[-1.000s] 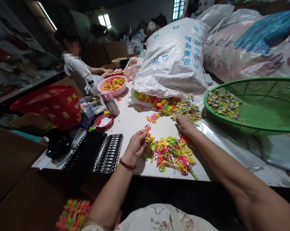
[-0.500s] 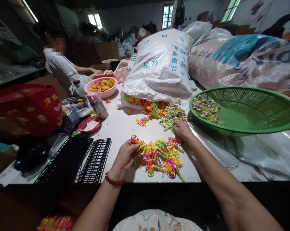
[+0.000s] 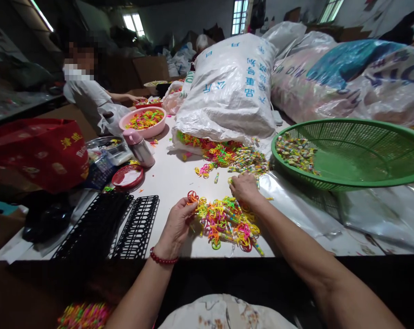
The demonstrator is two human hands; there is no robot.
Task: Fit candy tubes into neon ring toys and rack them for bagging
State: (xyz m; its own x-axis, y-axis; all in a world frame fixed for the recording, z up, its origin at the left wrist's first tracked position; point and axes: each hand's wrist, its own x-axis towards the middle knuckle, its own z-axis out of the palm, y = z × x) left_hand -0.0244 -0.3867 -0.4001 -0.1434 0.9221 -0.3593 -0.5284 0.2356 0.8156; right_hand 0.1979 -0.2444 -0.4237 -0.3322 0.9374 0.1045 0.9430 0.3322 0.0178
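Note:
Between the thumb and fingers of my left hand (image 3: 178,225) is an orange-red plastic ring piece (image 3: 193,197). Beside those fingers lies a loose heap of colourful plastic ring pieces (image 3: 223,221), mixed with short patterned sticks. My right hand (image 3: 245,187) is closed just above the heap's far edge. A yellow-green bit shows at its fingertips, but what it grips is mostly hidden. One patterned stick (image 3: 216,178) lies alone to the left of that hand. Behind it is a pile of patterned sticks (image 3: 250,160), touching more plastic pieces (image 3: 220,154) that spill from a white woven sack (image 3: 223,91).
A green mesh basket (image 3: 361,176) holding patterned sticks stands at right, near clear plastic bags (image 3: 303,210). On the left are black plastic racks (image 3: 136,226), a red basket (image 3: 127,177), a pink-lidded flask (image 3: 140,148) and a pink basin (image 3: 124,123). A co-worker (image 3: 85,93) is beyond.
My right hand has moved left and nearer from the stick pile to the heap. A single stick now lies apart on the table. My left hand stays nearly still, holding the ring piece.

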